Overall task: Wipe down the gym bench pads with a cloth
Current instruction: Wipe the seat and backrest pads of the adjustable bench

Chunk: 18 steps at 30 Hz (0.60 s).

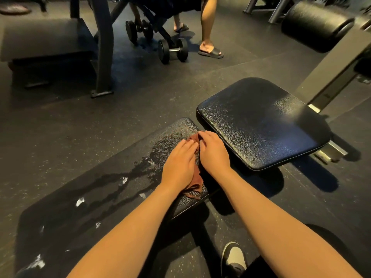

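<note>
Brown cloth [195, 180] at long pad's [90, 197] far edge: left hand [178, 165] presses flat, right hand [213, 155] pinches it.

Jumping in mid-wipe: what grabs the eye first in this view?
The left hand and right hand rest on a brown cloth at the long pad's far end, centre frame. Wet streaks trail across that pad to their left. Beyond, dumbbells lie on the floor by someone's sandalled feet.

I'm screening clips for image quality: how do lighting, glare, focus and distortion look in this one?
Head view: dim, warm light. Head view: glare on the seat pad and the wet long pad. Head view: left hand, right hand and cloth are sharp, the corners softer. Head view: lines bow toward the edges.
</note>
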Each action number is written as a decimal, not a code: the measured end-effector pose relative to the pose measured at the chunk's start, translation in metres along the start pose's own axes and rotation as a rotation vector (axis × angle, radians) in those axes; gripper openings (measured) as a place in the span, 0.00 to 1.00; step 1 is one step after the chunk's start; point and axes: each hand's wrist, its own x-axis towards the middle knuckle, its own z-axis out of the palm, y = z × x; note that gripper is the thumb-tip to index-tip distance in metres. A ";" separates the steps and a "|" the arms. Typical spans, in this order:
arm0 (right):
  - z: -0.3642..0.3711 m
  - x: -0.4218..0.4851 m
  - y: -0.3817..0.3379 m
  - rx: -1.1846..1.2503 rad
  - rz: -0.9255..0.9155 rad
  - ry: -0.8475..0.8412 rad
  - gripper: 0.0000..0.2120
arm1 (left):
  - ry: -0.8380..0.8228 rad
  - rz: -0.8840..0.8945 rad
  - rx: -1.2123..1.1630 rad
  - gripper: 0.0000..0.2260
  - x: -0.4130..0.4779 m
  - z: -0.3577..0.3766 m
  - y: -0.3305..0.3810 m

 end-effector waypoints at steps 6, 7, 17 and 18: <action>0.005 0.018 -0.005 -0.045 -0.041 -0.066 0.20 | 0.067 -0.242 0.078 0.18 0.049 -0.016 -0.034; 0.006 0.022 -0.004 -0.041 -0.039 -0.073 0.20 | 0.073 -0.269 0.074 0.19 0.054 -0.018 -0.035; 0.019 0.052 -0.019 0.020 0.011 -0.047 0.20 | -0.043 -0.119 0.059 0.22 0.083 -0.008 -0.041; 0.020 0.052 -0.021 -0.010 -0.016 -0.052 0.19 | -0.018 -0.162 0.056 0.21 0.084 -0.013 -0.045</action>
